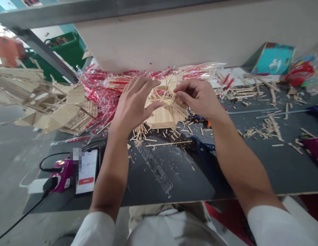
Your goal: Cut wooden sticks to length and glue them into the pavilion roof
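A small model made of thin wooden sticks (164,114) stands on the dark table (276,171), with a flat stick wall below and a framed top. My left hand (134,104) holds its left side, fingers curved over the top edge. My right hand (197,97) pinches a stick at the upper right of the model's frame. Loose sticks and short offcuts (159,135) lie scattered just in front of the model.
Clear bags with red print holding sticks (107,89) lie behind. Finished stick structures (58,109) pile at the left. A clear ruler (156,167), a phone (87,171), a purple device (61,174) with cables, a blue tool (202,145) and a teal box (274,59) sit around.
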`<state>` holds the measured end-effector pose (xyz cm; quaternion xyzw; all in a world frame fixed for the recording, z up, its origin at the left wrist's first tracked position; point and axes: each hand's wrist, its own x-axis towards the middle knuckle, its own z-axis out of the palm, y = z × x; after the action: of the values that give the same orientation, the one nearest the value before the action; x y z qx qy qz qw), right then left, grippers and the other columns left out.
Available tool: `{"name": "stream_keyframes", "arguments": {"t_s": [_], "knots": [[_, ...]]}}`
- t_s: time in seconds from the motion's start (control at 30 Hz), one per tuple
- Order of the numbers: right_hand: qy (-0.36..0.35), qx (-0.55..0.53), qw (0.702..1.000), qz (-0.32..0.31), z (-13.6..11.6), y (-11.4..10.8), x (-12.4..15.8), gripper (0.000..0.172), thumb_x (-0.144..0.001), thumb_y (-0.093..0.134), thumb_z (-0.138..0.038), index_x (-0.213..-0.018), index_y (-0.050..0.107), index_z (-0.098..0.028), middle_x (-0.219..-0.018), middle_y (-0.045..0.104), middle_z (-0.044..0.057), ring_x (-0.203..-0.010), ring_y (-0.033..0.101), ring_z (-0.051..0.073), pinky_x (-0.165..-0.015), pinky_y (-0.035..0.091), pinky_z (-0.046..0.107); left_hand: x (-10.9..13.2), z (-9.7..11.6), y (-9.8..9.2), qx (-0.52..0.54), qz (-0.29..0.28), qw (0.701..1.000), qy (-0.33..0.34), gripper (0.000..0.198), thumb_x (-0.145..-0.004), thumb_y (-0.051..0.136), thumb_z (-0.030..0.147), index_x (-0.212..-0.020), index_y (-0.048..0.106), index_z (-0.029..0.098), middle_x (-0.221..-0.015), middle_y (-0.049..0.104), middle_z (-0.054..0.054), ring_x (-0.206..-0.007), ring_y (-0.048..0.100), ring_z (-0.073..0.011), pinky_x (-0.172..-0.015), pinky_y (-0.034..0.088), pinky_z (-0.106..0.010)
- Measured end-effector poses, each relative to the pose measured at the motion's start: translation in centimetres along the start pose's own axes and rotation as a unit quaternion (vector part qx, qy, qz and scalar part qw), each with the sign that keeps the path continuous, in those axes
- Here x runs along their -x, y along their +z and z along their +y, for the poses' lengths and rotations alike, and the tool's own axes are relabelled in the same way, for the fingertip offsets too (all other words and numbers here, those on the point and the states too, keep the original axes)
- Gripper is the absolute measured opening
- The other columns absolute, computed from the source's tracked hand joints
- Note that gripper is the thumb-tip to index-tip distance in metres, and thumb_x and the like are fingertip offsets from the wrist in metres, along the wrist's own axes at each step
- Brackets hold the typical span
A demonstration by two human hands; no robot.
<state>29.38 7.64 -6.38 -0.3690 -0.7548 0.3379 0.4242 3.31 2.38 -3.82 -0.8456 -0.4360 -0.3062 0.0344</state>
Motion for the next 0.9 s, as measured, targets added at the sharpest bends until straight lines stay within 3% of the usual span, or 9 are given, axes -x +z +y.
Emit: {"name": "stream_keyframes", "arguments": {"t_s": [0.13, 0.3, 0.57, 0.77, 0.9], "knots": [[0.035, -0.052, 0.998, -0.031, 1.5, 0.2, 0.2, 0.021, -0.094, 0.076, -0.04, -0.105, 0.073, -0.022, -0.075, 0.064, 0.0, -0.062, 0.055, 0.014, -0.056, 0.045, 0.031, -0.5, 0.0, 1.7, 0.009, 0.003, 1.0, -0.007, 0.044, -0.101, 0.076, 0.043, -0.142, 0.063, 0.033, -0.138, 0.067, -0.009, -0.137, 0.061, -0.0355, -0.118, 0.049, -0.057], [0.019, -0.039, 0.998, -0.053, 1.7, 0.6, 0.6, 0.018, -0.097, 0.072, -0.041, -0.099, 0.071, -0.023, -0.072, 0.062, -0.002, -0.061, 0.052, 0.013, -0.056, 0.042, 0.031, -1.1, 0.7, 2.7, -0.017, -0.023, 0.999, 0.019, 0.035, -0.1, 0.076, 0.033, -0.134, 0.068, 0.033, -0.157, 0.058, -0.01, -0.148, 0.054, -0.0366, -0.124, 0.045, -0.06], [-0.024, 0.023, 0.999, -0.033, 0.9, 1.0, 0.5, 0.024, -0.101, 0.066, -0.044, -0.096, 0.071, -0.021, -0.076, 0.062, 0.001, -0.069, 0.05, 0.015, -0.061, 0.038, 0.032, -1.2, 0.8, 2.8, -0.013, -0.018, 0.999, 0.025, 0.034, -0.1, 0.077, 0.029, -0.132, 0.07, 0.036, -0.15, 0.062, -0.007, -0.142, 0.058, -0.0336, -0.122, 0.046, -0.059], [-0.04, 0.017, 0.998, -0.038, 1.1, 1.4, 0.5, 0.04, -0.105, 0.061, -0.06, -0.102, 0.071, -0.021, -0.076, 0.061, 0.001, -0.07, 0.049, 0.015, -0.061, 0.036, 0.031, -0.9, 1.5, 2.5, -0.012, -0.005, 1.0, 0.014, 0.032, -0.102, 0.073, 0.024, -0.131, 0.07, 0.037, -0.146, 0.065, -0.005, -0.141, 0.059, -0.0325, -0.121, 0.047, -0.058], [-0.041, 0.03, 0.997, -0.052, 1.0, 1.3, 0.5, 0.035, -0.108, 0.057, -0.053, -0.098, 0.07, -0.022, -0.07, 0.059, -0.001, -0.065, 0.048, 0.014, -0.061, 0.036, 0.032, -0.9, 1.7, 2.4, -0.016, -0.013, 1.0, 0.015, 0.032, -0.102, 0.072, 0.027, -0.132, 0.07, 0.036, -0.145, 0.066, -0.007, -0.139, 0.059, -0.0324, -0.119, 0.048, -0.057]]}}
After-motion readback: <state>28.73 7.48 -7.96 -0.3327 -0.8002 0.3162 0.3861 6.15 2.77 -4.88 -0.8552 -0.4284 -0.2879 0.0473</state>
